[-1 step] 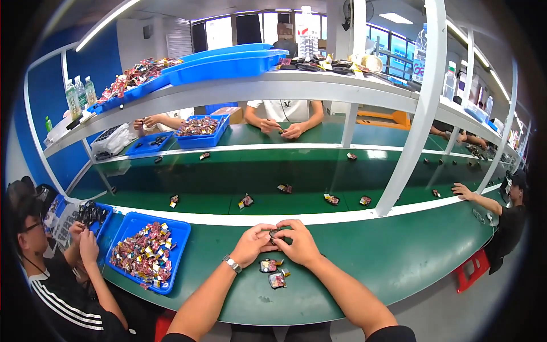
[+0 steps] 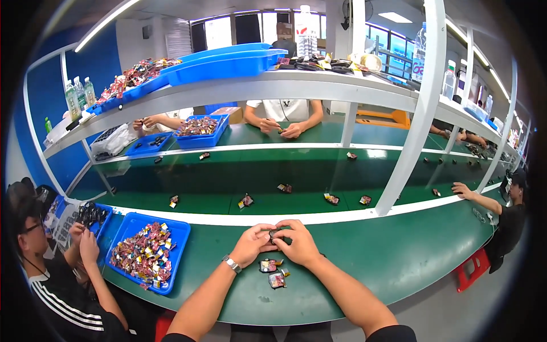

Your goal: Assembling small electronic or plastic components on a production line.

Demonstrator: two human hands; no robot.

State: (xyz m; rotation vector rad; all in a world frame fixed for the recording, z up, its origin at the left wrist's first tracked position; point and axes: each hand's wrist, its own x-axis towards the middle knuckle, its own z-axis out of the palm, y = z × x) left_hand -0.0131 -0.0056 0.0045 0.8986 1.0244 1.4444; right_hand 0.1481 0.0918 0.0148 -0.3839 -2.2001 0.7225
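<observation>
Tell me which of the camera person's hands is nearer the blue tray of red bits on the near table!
Left. The left hand is right of the blue tray, across some green table; the right hand is farther right, past the left hand.

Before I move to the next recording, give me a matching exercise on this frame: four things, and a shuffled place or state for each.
1. Silver wristband
2. Small dark piece
3. Two small packets
4. Nearest blue tray

A. Held in the fingers of the left hand and right hand
B. Heaped with reddish packets
C. Worn on the left arm
D. On the green bench, between the forearms

Pairs: 1-C, 2-A, 3-D, 4-B
</observation>
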